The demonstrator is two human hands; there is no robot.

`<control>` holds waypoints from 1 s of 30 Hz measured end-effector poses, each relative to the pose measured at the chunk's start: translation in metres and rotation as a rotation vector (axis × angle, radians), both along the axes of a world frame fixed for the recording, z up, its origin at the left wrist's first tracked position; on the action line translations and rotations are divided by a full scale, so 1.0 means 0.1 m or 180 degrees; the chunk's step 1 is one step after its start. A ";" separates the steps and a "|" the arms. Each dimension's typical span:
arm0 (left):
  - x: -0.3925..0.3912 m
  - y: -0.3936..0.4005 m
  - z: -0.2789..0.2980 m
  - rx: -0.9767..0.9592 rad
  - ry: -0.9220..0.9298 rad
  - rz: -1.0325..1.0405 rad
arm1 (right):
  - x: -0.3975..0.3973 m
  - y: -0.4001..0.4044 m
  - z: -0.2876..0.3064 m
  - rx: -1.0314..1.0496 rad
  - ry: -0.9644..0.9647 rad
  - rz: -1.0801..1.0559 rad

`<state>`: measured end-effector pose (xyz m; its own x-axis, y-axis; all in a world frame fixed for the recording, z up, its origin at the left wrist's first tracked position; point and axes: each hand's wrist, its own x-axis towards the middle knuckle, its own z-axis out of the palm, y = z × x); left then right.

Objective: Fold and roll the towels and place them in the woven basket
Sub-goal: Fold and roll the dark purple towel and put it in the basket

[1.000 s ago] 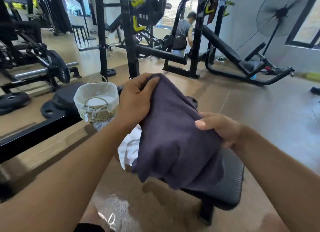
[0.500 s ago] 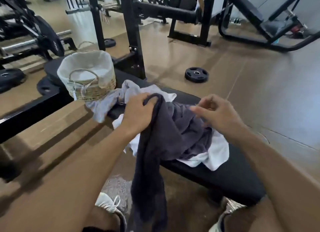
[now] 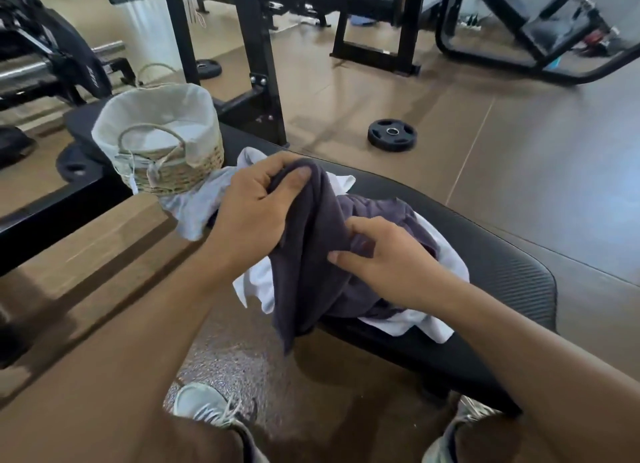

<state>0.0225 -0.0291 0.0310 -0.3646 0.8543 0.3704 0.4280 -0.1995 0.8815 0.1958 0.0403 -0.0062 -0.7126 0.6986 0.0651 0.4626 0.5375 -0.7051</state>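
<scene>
A dark purple-grey towel (image 3: 311, 268) hangs crumpled over the near edge of the black padded bench (image 3: 502, 254). My left hand (image 3: 256, 213) grips its top corner between thumb and fingers. My right hand (image 3: 388, 258) pinches a fold of the same towel lower down and to the right. Under it lies a white towel (image 3: 440, 320), and a pale grey towel (image 3: 201, 203) lies towards the basket. The woven basket (image 3: 162, 140) with a white cloth liner and rope handles stands upright at the bench's far left end.
A black rack upright (image 3: 259, 57) rises just behind the bench. A small weight plate (image 3: 392, 134) lies on the brown floor to the right. Barbell gear (image 3: 52, 64) fills the far left. My shoes (image 3: 207, 407) are on the floor below the bench.
The dark towel came down from held-up in front of me to the bench. My right hand moved left and closed on a fold of it. The view tilted downward.
</scene>
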 end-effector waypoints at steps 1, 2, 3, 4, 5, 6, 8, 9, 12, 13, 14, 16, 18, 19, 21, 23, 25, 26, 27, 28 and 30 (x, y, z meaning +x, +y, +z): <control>-0.02 -0.02 0.00 -0.0015 -0.0065 0.0001 | 0.00 0.01 -0.02 -0.0065 -0.0011 0.0000; -0.04 -0.04 0.00 -0.0025 -0.0123 -0.0005 | 0.00 0.02 -0.04 -0.0203 0.0020 -0.0004; -0.07 -0.05 -0.01 -0.0040 -0.0158 0.0004 | 0.00 0.02 -0.05 -0.0440 0.0111 -0.0010; -0.11 -0.07 -0.01 -0.0064 -0.0182 0.0045 | 0.00 0.04 -0.06 -0.0699 0.0261 -0.0015; -0.14 -0.09 -0.02 -0.0087 -0.0235 0.0127 | -0.01 0.05 -0.05 -0.0883 0.0454 -0.0016; -0.18 -0.11 -0.02 -0.0087 -0.0368 0.0228 | -0.02 0.06 -0.02 -0.0981 0.0659 -0.0037; -0.24 -0.15 0.00 0.0042 -0.0904 0.0411 | -0.01 0.06 0.06 -0.0952 0.1049 -0.0094; -0.27 -0.17 0.02 0.0142 -0.1153 0.0502 | 0.02 0.06 0.10 -0.0874 0.1165 -0.0083; -0.40 -0.22 0.03 0.0315 -0.1379 0.0862 | 0.11 0.04 0.16 -0.0887 0.1005 0.0100; -0.44 -0.22 0.00 0.0260 -0.1372 0.1015 | 0.13 0.02 0.18 -0.0880 0.0906 0.0139; -0.46 -0.23 -0.04 0.0134 -0.1293 0.1134 | 0.14 0.01 0.20 -0.0810 0.0909 0.0115; -0.46 -0.23 -0.11 -0.0179 -0.0972 0.1260 | 0.16 0.01 0.25 -0.0809 0.1216 -0.0057; -0.38 -0.24 -0.12 -0.0368 -0.0464 0.1288 | 0.20 0.00 0.34 -0.0930 0.1501 -0.0131; -0.32 -0.25 -0.10 -0.0385 -0.0178 0.1192 | 0.22 0.00 0.36 -0.0807 0.1473 -0.0093; -0.18 -0.28 -0.05 -0.0285 0.0121 0.0563 | 0.24 -0.03 0.36 -0.0125 0.0980 -0.0004; 0.00 -0.30 -0.06 -0.0470 0.0023 -0.0290 | 0.24 -0.08 0.34 0.0495 0.0504 0.0119; 0.14 -0.26 -0.12 -0.0780 0.0133 -0.0759 | 0.25 -0.12 0.32 0.0652 0.0543 0.0245; 0.17 -0.24 -0.16 -0.0859 0.0216 -0.0837 | 0.24 -0.12 0.33 0.0684 0.0582 0.0265; 0.19 -0.23 -0.20 -0.0875 0.0244 -0.0884 | 0.24 -0.12 0.33 0.0760 0.0554 0.0250; 0.18 -0.22 -0.22 -0.0835 0.0254 -0.0908 | 0.24 -0.11 0.34 0.0875 0.0452 0.0191; 0.17 -0.19 -0.22 -0.0654 0.0223 -0.0889 | 0.24 -0.08 0.33 0.0948 0.0223 -0.0017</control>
